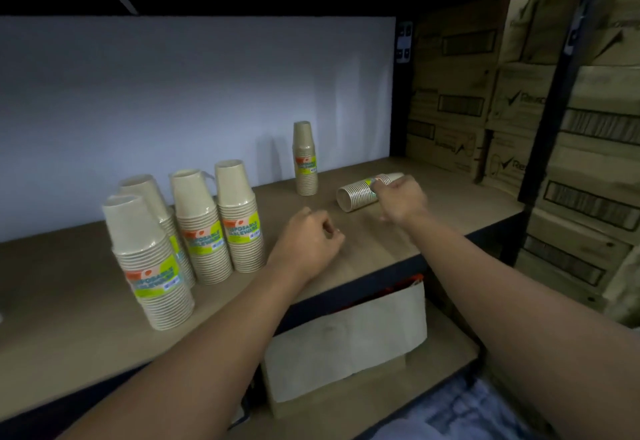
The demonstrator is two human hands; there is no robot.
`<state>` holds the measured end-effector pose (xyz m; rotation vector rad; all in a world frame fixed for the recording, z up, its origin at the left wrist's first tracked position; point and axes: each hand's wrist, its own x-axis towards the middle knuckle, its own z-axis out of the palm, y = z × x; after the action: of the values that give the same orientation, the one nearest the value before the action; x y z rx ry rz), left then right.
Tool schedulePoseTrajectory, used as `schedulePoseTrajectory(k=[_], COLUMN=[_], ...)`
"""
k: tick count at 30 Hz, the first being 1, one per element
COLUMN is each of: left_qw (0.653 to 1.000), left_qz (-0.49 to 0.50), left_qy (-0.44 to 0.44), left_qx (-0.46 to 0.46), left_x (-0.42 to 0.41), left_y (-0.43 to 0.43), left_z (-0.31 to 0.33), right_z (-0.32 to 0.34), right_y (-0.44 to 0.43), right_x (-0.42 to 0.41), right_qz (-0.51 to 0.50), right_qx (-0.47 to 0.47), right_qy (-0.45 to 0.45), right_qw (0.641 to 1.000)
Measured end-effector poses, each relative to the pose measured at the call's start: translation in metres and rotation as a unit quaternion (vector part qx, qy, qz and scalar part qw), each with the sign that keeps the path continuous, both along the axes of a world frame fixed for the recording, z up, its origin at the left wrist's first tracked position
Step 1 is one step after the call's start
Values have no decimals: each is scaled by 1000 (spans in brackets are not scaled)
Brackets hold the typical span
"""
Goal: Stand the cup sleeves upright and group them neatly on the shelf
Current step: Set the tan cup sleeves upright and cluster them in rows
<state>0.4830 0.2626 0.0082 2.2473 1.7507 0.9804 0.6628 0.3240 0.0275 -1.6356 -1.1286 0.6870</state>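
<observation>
My right hand [403,199] is gripping the lying sleeve [356,195], fingers wrapped over its labelled middle, towards the right end of the shelf [374,249]. My left hand [308,244] is hovering over the boards just to the left, fingers curled in and holding nothing; the two hands are apart.

I am reading this as the start of the righting step. The next move is calling for tipping this sleeve onto its wide open end, then carrying it left to the others (its mouth is pointing left, so it should pivot there).

Counting outward: one sleeve lying, one lone sleeve [304,159] standing just behind it near the wall, and a group [199,231] of four standing at left, six in all. Boxes [450,93] are stacked beyond the right post.
</observation>
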Motion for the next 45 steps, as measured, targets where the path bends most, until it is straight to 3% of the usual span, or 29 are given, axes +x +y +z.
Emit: schedulePoseTrajectory(k=[5,11,16,23,31,39,45], left_qw=[999,999,999,1000,999,997,995], left_qz=[1,-11,-9,-9,-3,-9,12], left_qy=[31,33,30,19,5,4,4], left_qx=[-15,6,15,12,36,72,103], left_x=[-5,-8,-8,-7,-19,-60,-112], left_y=[22,29,31,14,-32,-98,-155], left_z=[-12,-21,-23,-19,-11,0,10], right_z=[3,3,9,9,1,-4,-9], right_y=[29,58,54,29,-23,-110,-164], right_x=[-21,-29,-29,-28,-30,-69,-117], right_qz=[-30,-12,-9,4,1,93,140], right_qx=[-45,-115,-121,-67,36,146,202], right_qy=[-12,-103,-28,68,2,41,23], right_qw=[998,988,992,995,999,984,969])
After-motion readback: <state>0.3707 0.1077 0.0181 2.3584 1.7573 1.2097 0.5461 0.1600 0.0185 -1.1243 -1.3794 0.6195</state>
